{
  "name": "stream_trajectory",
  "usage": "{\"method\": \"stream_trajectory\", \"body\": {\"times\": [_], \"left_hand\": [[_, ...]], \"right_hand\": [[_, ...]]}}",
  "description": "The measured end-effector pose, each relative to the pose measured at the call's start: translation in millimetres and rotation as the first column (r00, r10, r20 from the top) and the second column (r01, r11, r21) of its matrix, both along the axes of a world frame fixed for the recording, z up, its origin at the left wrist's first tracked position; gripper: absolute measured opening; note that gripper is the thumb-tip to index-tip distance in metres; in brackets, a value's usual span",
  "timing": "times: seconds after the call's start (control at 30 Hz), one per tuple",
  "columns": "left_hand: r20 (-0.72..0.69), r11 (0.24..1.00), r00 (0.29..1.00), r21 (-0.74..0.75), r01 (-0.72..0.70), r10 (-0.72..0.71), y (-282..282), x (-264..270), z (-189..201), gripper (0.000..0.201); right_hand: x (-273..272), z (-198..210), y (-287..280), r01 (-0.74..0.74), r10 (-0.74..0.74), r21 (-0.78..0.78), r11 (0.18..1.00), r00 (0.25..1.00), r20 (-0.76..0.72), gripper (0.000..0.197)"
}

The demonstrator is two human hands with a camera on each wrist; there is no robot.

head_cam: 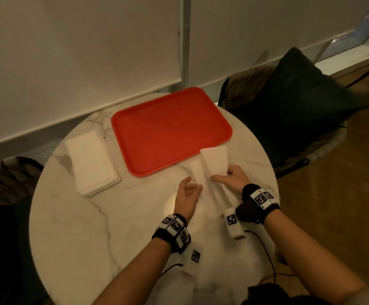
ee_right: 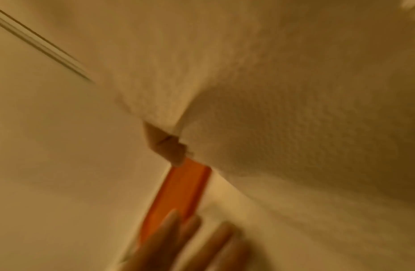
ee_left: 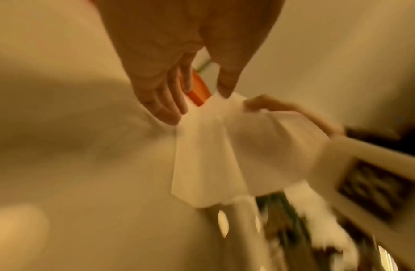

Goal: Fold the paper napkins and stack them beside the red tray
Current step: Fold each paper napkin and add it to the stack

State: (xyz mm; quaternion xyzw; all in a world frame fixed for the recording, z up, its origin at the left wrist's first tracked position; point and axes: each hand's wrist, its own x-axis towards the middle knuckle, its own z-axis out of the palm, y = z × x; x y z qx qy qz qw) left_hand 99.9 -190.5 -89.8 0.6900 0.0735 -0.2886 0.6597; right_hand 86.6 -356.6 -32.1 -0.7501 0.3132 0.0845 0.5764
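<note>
A white paper napkin [head_cam: 215,160] lies partly unfolded on the marble table [head_cam: 91,227], at the red tray's [head_cam: 170,128] near right corner. My right hand [head_cam: 229,177] pinches one flap of it and holds that flap raised over the tray's edge. My left hand [head_cam: 189,191] lies with straight fingers on the napkin's lower left part. The left wrist view shows the left hand's fingertips [ee_left: 169,113] at the edge of the napkin [ee_left: 201,165], with the right hand [ee_left: 257,104] pinching beside them. In the right wrist view the napkin [ee_right: 271,128] fills most of the frame.
A stack of white napkins [head_cam: 91,159] sits on the table left of the tray. A chair with a dark cushion [head_cam: 300,106] stands to the right, past the table's edge. Thin cables [head_cam: 265,245] trail over the table's near edge. A pale wall runs close behind.
</note>
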Motion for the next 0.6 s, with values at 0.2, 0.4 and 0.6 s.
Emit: {"method": "stream_trajectory", "body": {"times": [0.2, 0.4, 0.6], "left_hand": [[-0.229, 0.891, 0.97, -0.419, -0.173, 0.08, 53, 11, 44, 0.065], [-0.135, 0.864, 0.972, -0.447, -0.231, 0.191, 118, 36, 100, 0.05], [0.069, 0.886, 0.941, -0.366, -0.285, 0.331, 167, 43, 140, 0.027]], "right_hand": [[6, 51, 61, -0.059, -0.018, 0.539, 0.84, 0.991, 0.136, 0.027], [22, 72, 89, -0.129, -0.051, 0.662, 0.738, 0.968, 0.246, 0.05], [44, 92, 106, -0.119, 0.018, 0.431, 0.894, 0.972, 0.232, 0.031]]}}
